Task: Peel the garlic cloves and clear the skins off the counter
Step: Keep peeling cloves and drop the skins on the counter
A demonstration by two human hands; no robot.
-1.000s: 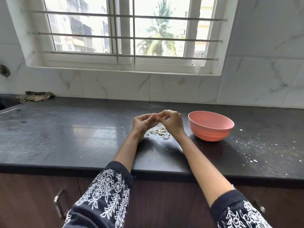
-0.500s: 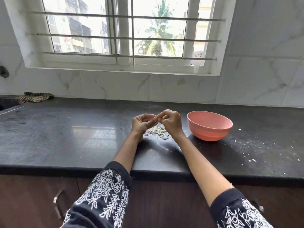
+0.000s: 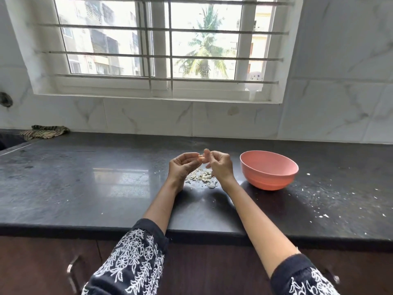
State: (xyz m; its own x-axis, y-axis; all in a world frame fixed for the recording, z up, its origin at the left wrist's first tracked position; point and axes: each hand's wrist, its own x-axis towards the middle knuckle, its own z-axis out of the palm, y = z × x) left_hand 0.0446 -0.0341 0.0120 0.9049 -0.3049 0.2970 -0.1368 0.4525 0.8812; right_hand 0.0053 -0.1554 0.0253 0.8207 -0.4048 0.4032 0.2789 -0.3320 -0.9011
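A small pale garlic clove (image 3: 205, 154), blurred, sits between the fingertips of both hands just above the counter. My right hand (image 3: 220, 167) pinches it from the right with curled fingers. The curled fingertips of my left hand (image 3: 182, 168) meet it from the left. Below the hands, a small heap of papery garlic skins (image 3: 201, 178) lies on the black counter (image 3: 85, 188). A pink bowl (image 3: 269, 169) stands just right of my right hand; I cannot see what it contains.
White crumbs and skin flecks (image 3: 319, 209) dot the counter to the right of the bowl. A striped cloth (image 3: 44, 132) lies at the back left beside a sink edge (image 3: 8, 141). A tiled wall and barred window rise behind the counter.
Both hands have lifted slightly and the left palm has opened away a little, so the clove now shows between the fingertips. The bowl and skins have not moved.
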